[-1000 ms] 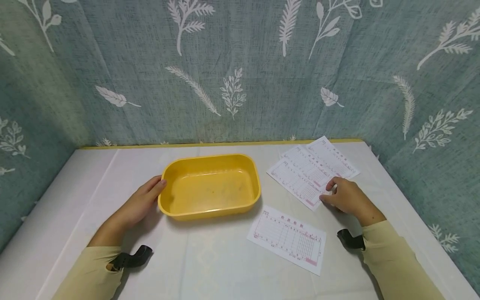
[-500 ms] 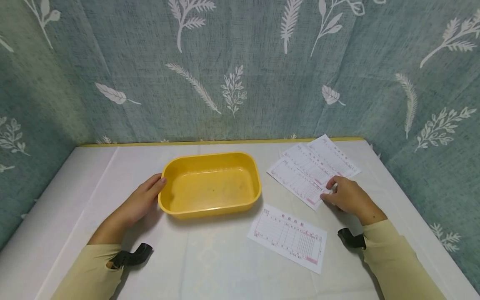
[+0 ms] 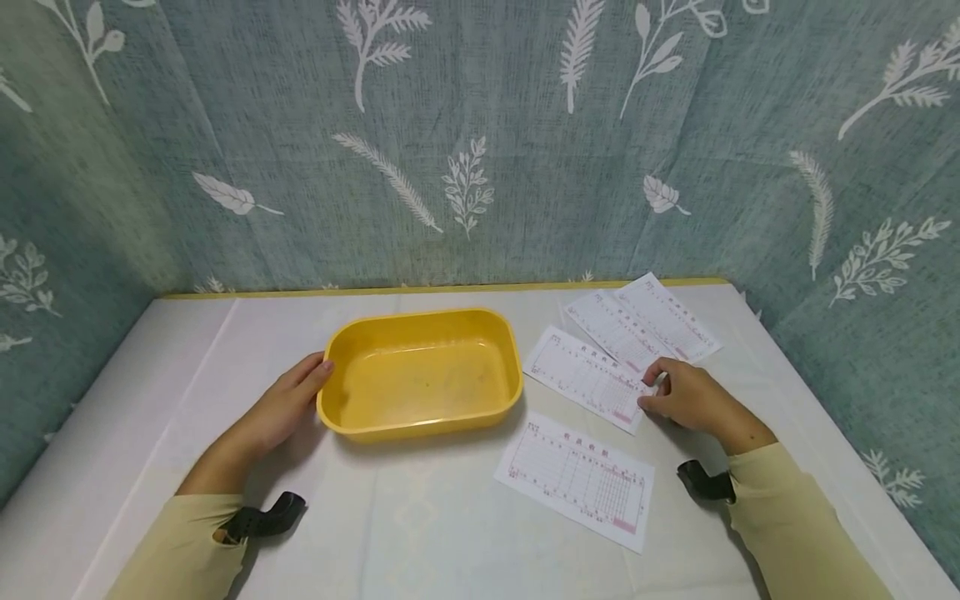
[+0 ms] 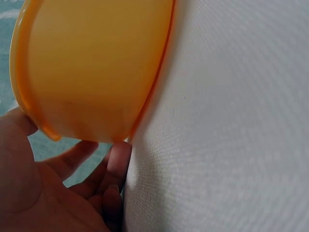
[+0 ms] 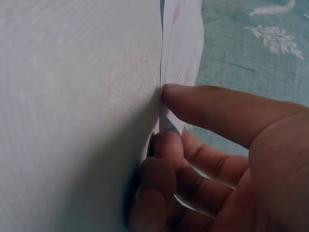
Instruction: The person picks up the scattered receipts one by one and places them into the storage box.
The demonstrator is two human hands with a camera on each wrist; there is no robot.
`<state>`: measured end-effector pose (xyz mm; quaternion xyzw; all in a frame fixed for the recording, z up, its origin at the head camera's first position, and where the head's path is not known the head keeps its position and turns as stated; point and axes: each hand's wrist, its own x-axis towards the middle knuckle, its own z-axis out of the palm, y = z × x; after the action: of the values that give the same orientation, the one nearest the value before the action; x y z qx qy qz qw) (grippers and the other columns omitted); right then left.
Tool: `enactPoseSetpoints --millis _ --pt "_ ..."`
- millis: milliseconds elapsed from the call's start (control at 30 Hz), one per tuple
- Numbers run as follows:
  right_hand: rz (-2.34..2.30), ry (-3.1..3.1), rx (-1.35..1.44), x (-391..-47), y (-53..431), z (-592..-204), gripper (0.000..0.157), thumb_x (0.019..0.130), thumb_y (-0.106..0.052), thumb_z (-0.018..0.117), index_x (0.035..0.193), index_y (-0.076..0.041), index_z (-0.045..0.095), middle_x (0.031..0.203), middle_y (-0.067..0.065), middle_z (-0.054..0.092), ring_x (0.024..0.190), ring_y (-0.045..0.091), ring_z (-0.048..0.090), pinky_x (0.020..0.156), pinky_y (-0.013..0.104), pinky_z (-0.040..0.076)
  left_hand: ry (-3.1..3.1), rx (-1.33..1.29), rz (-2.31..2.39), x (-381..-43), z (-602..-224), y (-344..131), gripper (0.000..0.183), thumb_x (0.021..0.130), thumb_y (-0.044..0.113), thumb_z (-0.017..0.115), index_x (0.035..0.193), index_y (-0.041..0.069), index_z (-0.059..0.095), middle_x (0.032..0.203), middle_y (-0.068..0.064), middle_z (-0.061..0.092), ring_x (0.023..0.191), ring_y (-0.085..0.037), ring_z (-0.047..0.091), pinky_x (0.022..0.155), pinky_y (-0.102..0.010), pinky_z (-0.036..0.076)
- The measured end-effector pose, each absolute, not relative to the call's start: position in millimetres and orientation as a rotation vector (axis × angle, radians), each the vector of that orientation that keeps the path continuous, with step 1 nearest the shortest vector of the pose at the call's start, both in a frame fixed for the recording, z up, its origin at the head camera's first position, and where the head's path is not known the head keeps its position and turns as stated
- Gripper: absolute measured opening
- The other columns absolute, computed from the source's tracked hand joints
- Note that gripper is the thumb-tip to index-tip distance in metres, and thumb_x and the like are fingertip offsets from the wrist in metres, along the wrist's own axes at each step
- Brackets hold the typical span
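At the left end of a yellow plastic basin, my left hand holds its side. The left wrist view shows the thumb at the basin's rim and the fingertips against its outer wall. My right hand pinches the right end of a printed receipt slip between thumb and forefinger. In the right wrist view the slip's edge shows between the thumb and the curled forefinger, close to the tabletop. Two more slips lie overlapping just behind it.
Another receipt slip lies apart, nearer the front of the white-covered table. A patterned green cloth stands behind the table and along its sides. A black band sits at each wrist.
The pinched slip has shifted and turned away from the two overlapping slips, slightly toward the front and left. My right fingers have closed a little lower. My left hand and the basin stay put.
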<state>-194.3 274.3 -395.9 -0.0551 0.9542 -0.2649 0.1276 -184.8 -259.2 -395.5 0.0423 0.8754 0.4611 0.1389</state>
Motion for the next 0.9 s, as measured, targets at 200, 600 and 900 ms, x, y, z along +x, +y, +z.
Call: enactPoseSetpoints --millis 200,600,900 --pt "-0.781 2.787 -0.204 -195.7 273.8 -396.5 0.023 0.089 -0.012 0.071 0.104 -0.001 0.056 0.075 0.007 0.054 0.063 0.017 0.051 0.055 0.029 0.044 2.542 0.118 1.337 -183.9 -393.9 -258.0 0.069 0.108 0.049 0.031 0.157 0.001 0.022 0.159 -0.027 0.028 0.150 -0.047 0.018 0.119 -0.068 0.012" --pt "-0.785 2.783 -0.245 -196.2 273.6 -397.7 0.021 0.089 -0.009 0.068 0.103 -0.003 0.053 0.075 0.005 0.051 0.063 0.016 0.050 0.055 0.029 0.043 2.548 0.120 1.338 -185.7 -396.2 -258.4 0.069 0.107 0.049 0.031 0.157 0.001 0.023 0.159 -0.027 0.029 0.149 -0.047 0.019 0.119 -0.068 0.013" --pt "-0.794 2.755 -0.232 -195.7 272.6 -400.9 0.023 0.090 -0.008 0.068 0.107 -0.003 0.053 0.079 0.005 0.051 0.067 0.016 0.051 0.057 0.028 0.044 2.561 0.121 1.317 -184.5 -399.8 -257.8 0.067 0.108 0.047 0.031 0.156 0.002 0.024 0.158 -0.027 0.030 0.149 -0.047 0.020 0.119 -0.068 0.013"
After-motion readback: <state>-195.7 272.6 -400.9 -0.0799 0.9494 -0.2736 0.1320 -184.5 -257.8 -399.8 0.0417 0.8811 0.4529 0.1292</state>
